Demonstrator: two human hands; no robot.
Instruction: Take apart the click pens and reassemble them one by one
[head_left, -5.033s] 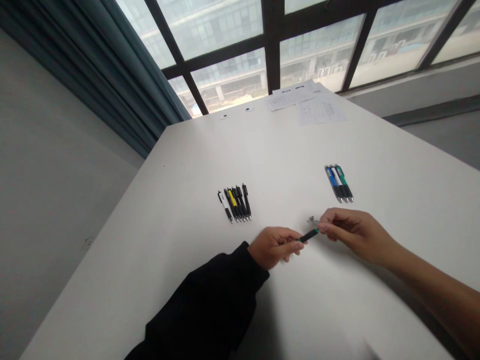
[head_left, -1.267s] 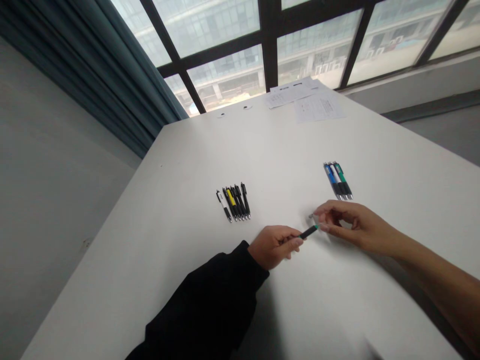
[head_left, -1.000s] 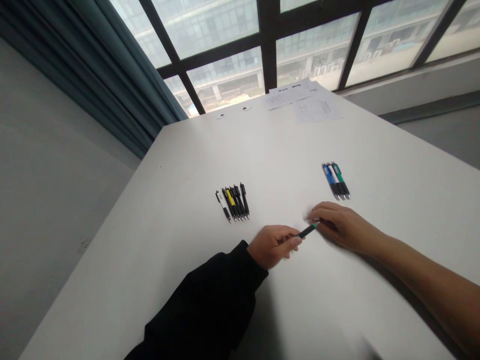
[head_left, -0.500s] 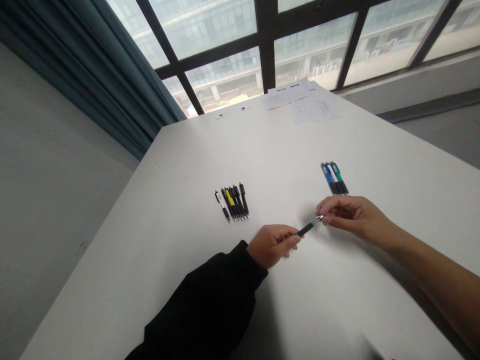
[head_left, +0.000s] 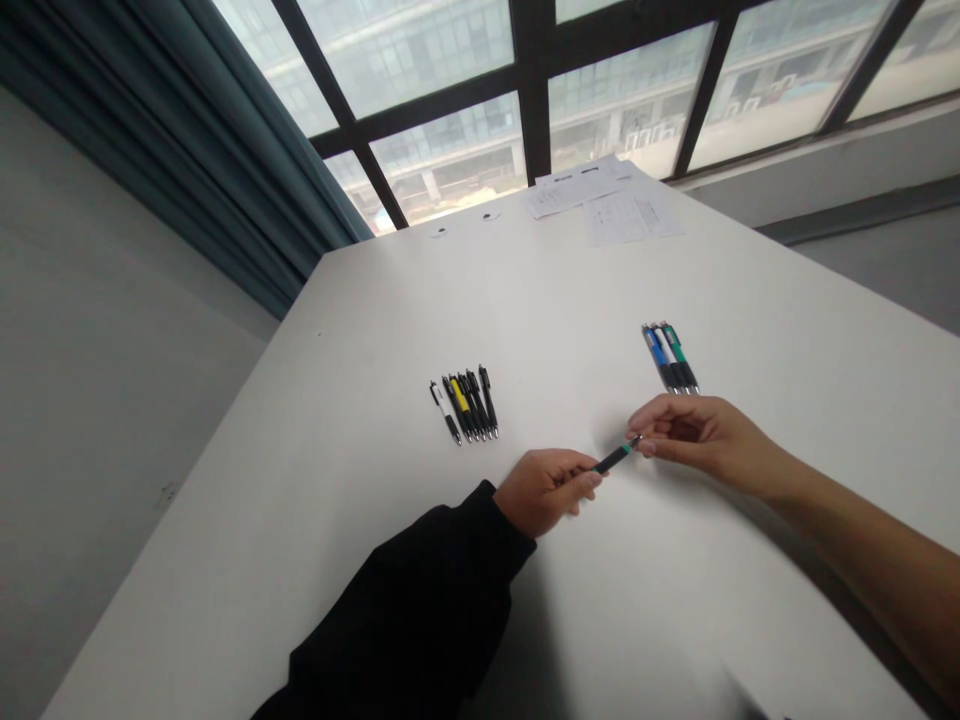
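Note:
My left hand (head_left: pixel 551 490) is closed around the barrel of a pen (head_left: pixel 613 460) with a black grip and a bit of green near its front end. The rest of that barrel is hidden in the hand. At the pen's front end, my right hand (head_left: pixel 686 435) pinches the silver metal tip (head_left: pixel 636 440) between thumb and fingers. Tip and grip are in line and look to be touching. Just beyond my right hand lie a blue pen (head_left: pixel 655 350), a white pen (head_left: pixel 666 347) and a green pen (head_left: pixel 676 346), side by side.
Left of centre on the white table (head_left: pixel 360 400) is a row of several pens, mostly black, including a yellow one (head_left: pixel 460 394) and a white one (head_left: pixel 443 402). Papers (head_left: pixel 634 215) lie at the far edge by the window. A blue curtain (head_left: pixel 187 130) hangs at left.
My right hand has moved slightly left, bringing the metal tip up against the pen's front end, where a small gap showed before. The left hand stays put.

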